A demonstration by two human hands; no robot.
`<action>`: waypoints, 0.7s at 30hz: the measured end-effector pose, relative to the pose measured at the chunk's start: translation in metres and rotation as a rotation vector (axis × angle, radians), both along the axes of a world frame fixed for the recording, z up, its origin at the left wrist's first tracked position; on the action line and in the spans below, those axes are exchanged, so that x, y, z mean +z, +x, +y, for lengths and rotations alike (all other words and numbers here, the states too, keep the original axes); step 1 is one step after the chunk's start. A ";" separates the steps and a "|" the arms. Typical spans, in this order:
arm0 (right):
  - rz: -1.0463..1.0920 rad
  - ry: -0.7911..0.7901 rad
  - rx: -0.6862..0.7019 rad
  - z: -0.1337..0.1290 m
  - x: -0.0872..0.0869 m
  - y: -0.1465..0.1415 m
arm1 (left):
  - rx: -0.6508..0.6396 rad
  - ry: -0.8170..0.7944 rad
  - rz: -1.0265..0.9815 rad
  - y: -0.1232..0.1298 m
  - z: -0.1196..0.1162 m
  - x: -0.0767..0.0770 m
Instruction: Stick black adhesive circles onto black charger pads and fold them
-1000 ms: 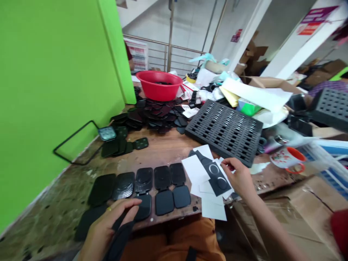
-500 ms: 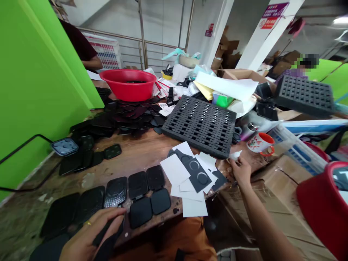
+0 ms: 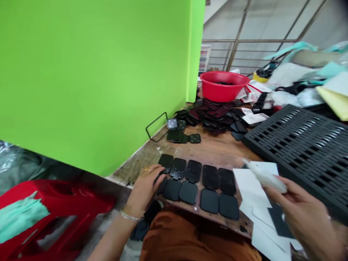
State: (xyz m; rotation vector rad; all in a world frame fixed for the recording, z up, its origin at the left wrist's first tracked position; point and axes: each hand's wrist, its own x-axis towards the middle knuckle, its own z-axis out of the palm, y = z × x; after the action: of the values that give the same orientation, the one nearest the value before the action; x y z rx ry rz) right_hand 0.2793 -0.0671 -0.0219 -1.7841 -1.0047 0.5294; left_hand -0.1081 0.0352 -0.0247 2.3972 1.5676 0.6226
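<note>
Several black hinged square cases (image 3: 210, 200) lie opened in a row along the table's front edge. At the row's left end, my left hand (image 3: 145, 185) has its thumb and fingers closed on the edge of a black case, which the fingers partly hide. On the right, my right hand (image 3: 296, 203) grips a small whitish bottle (image 3: 268, 179), its narrow tip pointing up and left. White cards (image 3: 248, 186) and a dark sheet (image 3: 280, 221) are spread below and beside the bottle.
Behind the row are a heap of dark pieces (image 3: 217, 114) and a red basin (image 3: 224, 90). A slotted black foam tray (image 3: 301, 145) lies at right. A green panel (image 3: 95, 72) borders the left side, with a red stool (image 3: 67, 224) below it.
The view has swung left. My right hand has lifted the whitish bottle from the table's right side and brought it over the cards. My left hand is now at the row's left end.
</note>
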 end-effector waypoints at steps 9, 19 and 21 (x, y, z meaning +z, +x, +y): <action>0.049 -0.045 0.549 0.111 0.006 -0.136 | -0.007 -0.101 0.165 -0.005 -0.010 -0.009; -0.329 -0.065 0.632 0.169 -0.021 -0.181 | 0.045 -0.159 0.184 -0.006 -0.015 -0.009; -0.370 -0.067 0.643 0.173 -0.022 -0.183 | 0.049 -0.144 0.176 -0.006 -0.015 -0.010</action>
State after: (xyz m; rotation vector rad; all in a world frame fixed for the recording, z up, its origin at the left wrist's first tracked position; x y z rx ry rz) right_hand 0.0961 0.1063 -0.0436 -1.6276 -1.8617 0.6351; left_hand -0.1144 0.0204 -0.0344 2.3674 1.6818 0.3018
